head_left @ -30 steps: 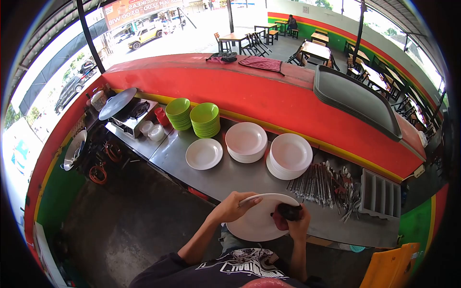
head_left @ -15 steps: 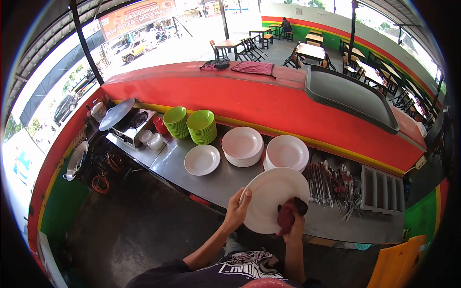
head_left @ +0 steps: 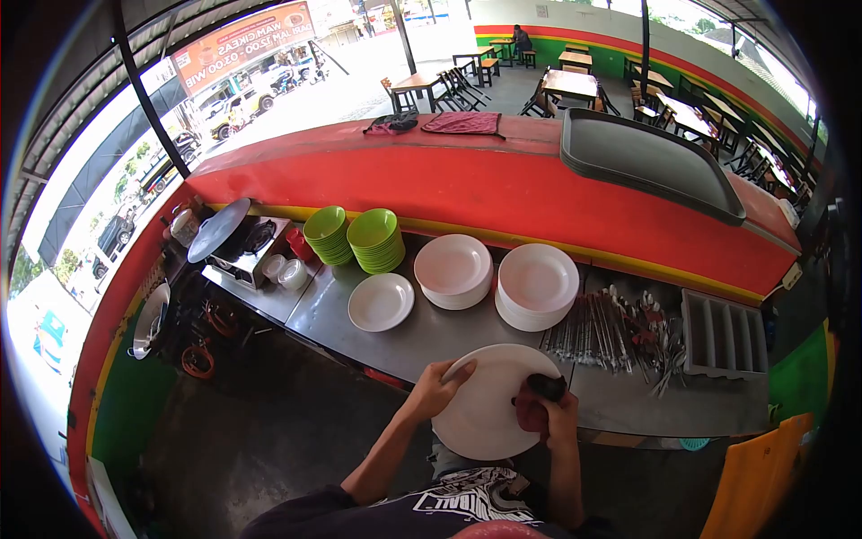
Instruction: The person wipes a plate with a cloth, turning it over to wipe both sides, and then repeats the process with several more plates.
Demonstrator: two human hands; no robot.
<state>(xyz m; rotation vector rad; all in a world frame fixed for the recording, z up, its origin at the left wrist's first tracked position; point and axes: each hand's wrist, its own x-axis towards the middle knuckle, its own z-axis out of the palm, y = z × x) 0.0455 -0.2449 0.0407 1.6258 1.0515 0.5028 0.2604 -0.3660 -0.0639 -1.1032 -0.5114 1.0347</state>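
The left hand (head_left: 437, 391) is clamped on the left rim of a white plate (head_left: 485, 404), its thumb over the front face, while the right hand (head_left: 562, 420) grips a bunched dark red and black cloth (head_left: 532, 415) against the plate's right side. The plate is tilted in front of the person's body, by the near edge of the steel tabletop (head_left: 431, 346); whether it touches that edge is hard to tell. The likeliest mishap is a slip: one thumb pinching a smooth rim could lose hold if the cloth pushes hard or the rim is wet, and the plate could drop to the dark floor (head_left: 242, 422). A wide swing forward could knock the right plate stack (head_left: 537, 287) or the loose cutlery (head_left: 611, 332) next to it. Farther left on the tabletop are another plate stack (head_left: 452, 269), a single white dish (head_left: 381, 302), two stacks of green bowls (head_left: 352, 238) and a stove (head_left: 256, 242); a grey divided tray (head_left: 725, 332) sits at the right. Behind runs a red wall (head_left: 431, 184) bearing dark trays (head_left: 646, 162), with dining tables (head_left: 569, 85) beyond.
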